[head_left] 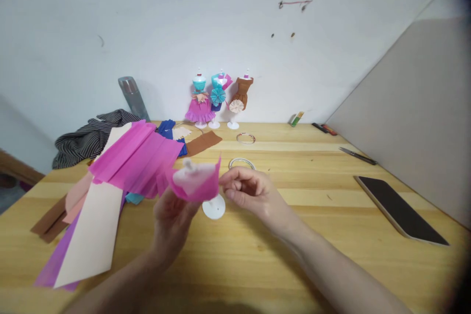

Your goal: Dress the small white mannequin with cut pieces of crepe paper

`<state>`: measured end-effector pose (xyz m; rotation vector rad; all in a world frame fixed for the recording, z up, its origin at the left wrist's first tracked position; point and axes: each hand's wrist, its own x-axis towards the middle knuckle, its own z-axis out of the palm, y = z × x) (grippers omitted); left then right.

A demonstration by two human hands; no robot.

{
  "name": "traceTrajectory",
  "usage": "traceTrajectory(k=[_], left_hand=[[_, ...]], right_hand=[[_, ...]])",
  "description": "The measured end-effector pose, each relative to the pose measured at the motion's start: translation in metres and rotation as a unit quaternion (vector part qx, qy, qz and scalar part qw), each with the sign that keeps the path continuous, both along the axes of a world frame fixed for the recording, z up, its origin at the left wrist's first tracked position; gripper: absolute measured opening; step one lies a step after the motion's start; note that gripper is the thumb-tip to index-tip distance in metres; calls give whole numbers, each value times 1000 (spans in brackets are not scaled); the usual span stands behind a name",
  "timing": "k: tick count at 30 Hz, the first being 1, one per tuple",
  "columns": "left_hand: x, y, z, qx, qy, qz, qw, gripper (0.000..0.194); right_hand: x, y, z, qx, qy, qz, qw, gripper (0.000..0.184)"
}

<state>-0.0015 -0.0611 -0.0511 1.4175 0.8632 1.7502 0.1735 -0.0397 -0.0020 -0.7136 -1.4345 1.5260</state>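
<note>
While the left hand (171, 221) grips the small mannequin (189, 175) from beneath its pink paper (200, 192), the right hand (253, 190) curls to the mannequin's right; whether its fingertips pinch the paper's edge cannot be told. The mannequin appears light and rigid, best held below the shoulders; the paper appears soft and easily torn. Beyond the mannequin, to its left, the grey bottle (135, 100) is near the wall (154, 24), contents indeterminable.

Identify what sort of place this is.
Probably a home craft corner: colored paper heaped on a wooden table, three small dressed mannequins standing by the wall, and a pink-wrapped mannequin in the left hand.
</note>
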Motion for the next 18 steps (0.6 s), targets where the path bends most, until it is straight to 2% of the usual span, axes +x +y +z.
traceTrajectory(k=[4, 8, 11, 15, 18], left_hand=[[1, 13, 14, -57, -37, -33, 997, 21], [5, 23, 23, -72, -43, -68, 994, 18], [11, 24, 27, -84, -22, -80, 993, 11], [17, 22, 33, -90, 3, -97, 991, 11], [17, 22, 36, -90, 22, -127, 988, 15]], right_hand=[[-3, 2, -3, 69, -48, -73, 994, 25], [-6, 7, -7, 129, -95, -139, 977, 29], [-8, 12, -7, 159, -114, -172, 966, 24], [-8, 15, -9, 174, -116, -199, 957, 16], [-7, 16, -10, 184, -109, -190, 958, 14]])
